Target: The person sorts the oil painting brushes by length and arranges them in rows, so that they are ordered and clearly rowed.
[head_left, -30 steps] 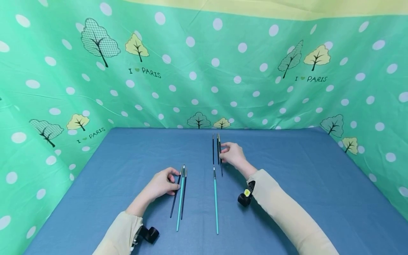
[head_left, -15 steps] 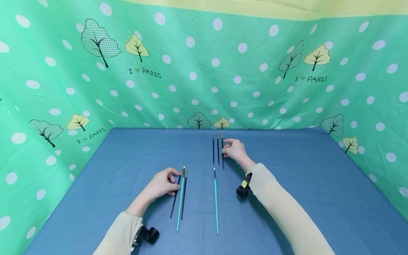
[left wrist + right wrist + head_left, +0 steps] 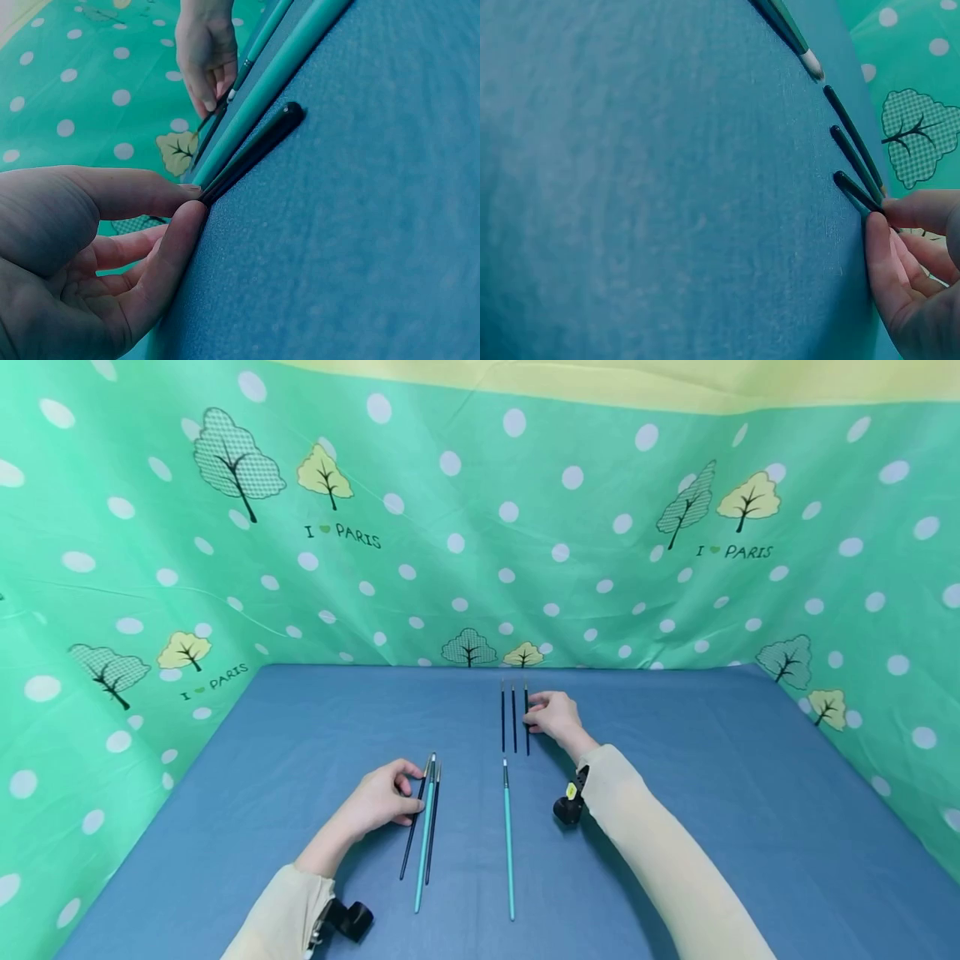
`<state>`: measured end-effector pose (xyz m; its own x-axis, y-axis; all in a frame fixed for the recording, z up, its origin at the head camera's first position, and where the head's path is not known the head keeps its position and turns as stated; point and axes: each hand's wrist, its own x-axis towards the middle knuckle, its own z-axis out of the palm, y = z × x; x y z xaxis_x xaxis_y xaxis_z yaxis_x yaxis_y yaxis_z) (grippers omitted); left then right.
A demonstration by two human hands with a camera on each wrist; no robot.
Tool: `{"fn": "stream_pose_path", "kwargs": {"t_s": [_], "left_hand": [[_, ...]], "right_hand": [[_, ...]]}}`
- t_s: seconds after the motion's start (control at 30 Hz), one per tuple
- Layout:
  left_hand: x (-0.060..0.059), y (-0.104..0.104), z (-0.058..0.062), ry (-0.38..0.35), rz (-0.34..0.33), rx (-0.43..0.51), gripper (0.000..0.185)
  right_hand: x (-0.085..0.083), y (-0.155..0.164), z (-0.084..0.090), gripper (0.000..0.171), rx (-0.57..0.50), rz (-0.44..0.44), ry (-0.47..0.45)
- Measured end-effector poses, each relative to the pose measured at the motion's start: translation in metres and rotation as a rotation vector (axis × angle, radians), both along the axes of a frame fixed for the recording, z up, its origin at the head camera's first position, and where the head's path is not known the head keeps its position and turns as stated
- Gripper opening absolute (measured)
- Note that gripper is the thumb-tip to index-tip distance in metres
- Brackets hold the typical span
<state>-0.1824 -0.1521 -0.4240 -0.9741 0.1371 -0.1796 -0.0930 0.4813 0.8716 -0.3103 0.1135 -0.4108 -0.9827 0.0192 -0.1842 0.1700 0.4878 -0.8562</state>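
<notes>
Two pinches noted. The left hand (image 3: 384, 795) pinches the leftmost black brush (image 3: 408, 847) of three bunched on the bench (image 3: 300, 735); a light hold should spare the adjoining teal brush (image 3: 424, 837). A lone teal brush (image 3: 508, 843) lies mid-bench; beyond it, two parallel black brushes (image 3: 514, 720). Beside these, the right hand (image 3: 555, 717) pinches the end brush (image 3: 527, 711), best released low, parallel, evenly spaced.
</notes>
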Motion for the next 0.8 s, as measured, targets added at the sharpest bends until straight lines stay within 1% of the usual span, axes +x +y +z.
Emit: {"fn": "stream_pose_path", "kwargs": {"t_s": [0.17,0.4,0.67,0.8], "left_hand": [[0.0,0.0002,0.0002,0.0,0.006,-0.003,0.036],[0.0008,0.0007,0.0011,0.005,0.0,0.001,0.036],[0.0007,0.0014,0.0005,0.012,0.006,-0.008,0.037],[0.0005,0.0015,0.0002,0.012,0.005,-0.005,0.037]], "right_hand": [[-0.0009,-0.0007,-0.0008,0.04,0.0,0.005,0.006],[-0.0011,-0.0028,-0.0027,0.037,0.038,-0.011,0.028],[0.0019,-0.0037,-0.0024,0.036,0.037,-0.028,0.038],[0.0058,-0.0027,0.0,0.037,0.065,-0.016,0.057]]}}
